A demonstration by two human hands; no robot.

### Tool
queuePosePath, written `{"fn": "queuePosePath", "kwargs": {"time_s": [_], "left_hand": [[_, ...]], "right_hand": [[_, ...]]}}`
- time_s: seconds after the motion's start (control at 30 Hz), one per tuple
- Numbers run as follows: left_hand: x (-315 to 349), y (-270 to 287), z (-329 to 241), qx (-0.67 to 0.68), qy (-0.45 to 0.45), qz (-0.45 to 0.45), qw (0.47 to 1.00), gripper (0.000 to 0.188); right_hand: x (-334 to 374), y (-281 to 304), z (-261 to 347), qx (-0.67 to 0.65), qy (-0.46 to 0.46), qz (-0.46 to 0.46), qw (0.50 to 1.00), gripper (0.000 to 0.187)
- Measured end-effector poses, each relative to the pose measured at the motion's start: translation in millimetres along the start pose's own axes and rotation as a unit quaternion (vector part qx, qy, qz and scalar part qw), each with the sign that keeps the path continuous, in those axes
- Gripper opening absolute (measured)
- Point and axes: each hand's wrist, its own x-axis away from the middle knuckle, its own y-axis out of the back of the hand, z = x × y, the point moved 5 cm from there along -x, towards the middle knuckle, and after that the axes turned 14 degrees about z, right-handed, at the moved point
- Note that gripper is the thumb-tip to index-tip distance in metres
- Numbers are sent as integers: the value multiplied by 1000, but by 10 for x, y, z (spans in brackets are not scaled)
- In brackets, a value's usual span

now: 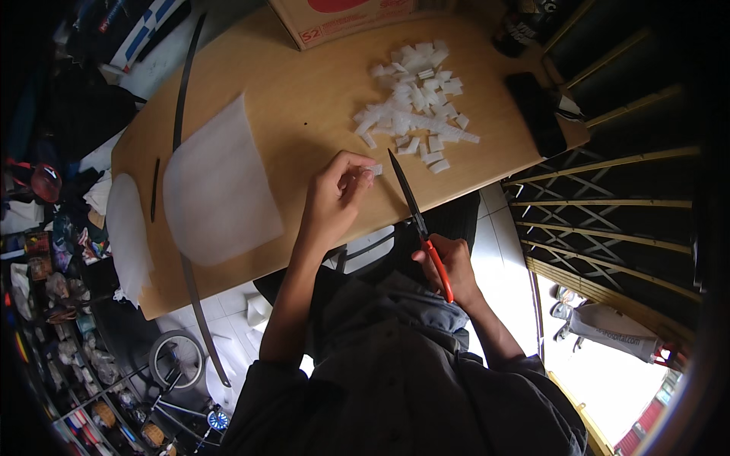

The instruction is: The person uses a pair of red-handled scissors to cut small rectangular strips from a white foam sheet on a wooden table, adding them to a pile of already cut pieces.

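Note:
Between the thumb and fingers of my left hand (338, 190) is a small white piece (376, 169), held just above the table's near edge. My right hand (450, 267) grips scissors (436, 266) by their orange-red handles. Their dark blades (407, 190) point up and away, a little right of the white piece and apart from it; the blades look closed together. Beyond both hands lies a loose heap of small white cut pieces (414, 99), with a longer white strip (449, 128) across its near part. What the white material is, I cannot tell for sure.
A large white sheet (224, 190) lies on the wooden table (304, 99), left of my hands. Another white sheet (128, 235) is at the left end, near a thin black stick (155, 190). A cardboard box (334, 19), a dark bottle (521, 30) and a black phone (536, 114) stand or lie farther off.

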Motion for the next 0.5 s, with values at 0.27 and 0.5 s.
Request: {"fn": "queuePosePath", "kwargs": {"time_s": [0.27,0.5], "left_hand": [[-297,-26,-141,-181,-49,-21,982,18],[-832,67,-270,-375,-149,-41,914,18]], "right_hand": [[79,38,-133,-180,6,15,983,64],[188,120,-108,-164,8,5,986,81]]}}
